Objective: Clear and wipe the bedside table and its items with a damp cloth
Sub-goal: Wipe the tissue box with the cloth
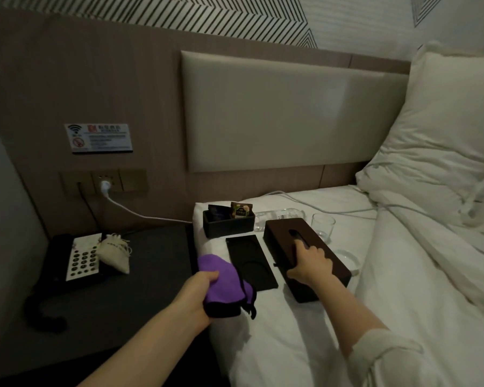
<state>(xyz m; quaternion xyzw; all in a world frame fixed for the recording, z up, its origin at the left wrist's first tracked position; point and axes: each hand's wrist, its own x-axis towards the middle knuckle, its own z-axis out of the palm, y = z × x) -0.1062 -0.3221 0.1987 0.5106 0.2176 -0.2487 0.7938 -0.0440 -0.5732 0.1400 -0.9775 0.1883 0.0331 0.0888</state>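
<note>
My left hand [197, 296] grips a purple cloth [221, 277] with a dark edge, held over the gap between the dark bedside table [146, 300] and the bed. My right hand [310, 263] holds the dark brown tissue box [330, 263] lying on the white sheet, thumb on its near side and fingers over the top by the slot. A flat black tray [252, 261] lies just left of the box. On the table stay a black telephone [67, 261] and a small cream sachet [115, 254].
Behind the tray a black holder [229, 226] has tea packets in it. A plastic bottle [280, 215] lies flat, and a clear glass [323, 224] stands beside the box. A white cable [140, 213] runs from the wall socket across the bed. Pillows [442, 141] are stacked at right.
</note>
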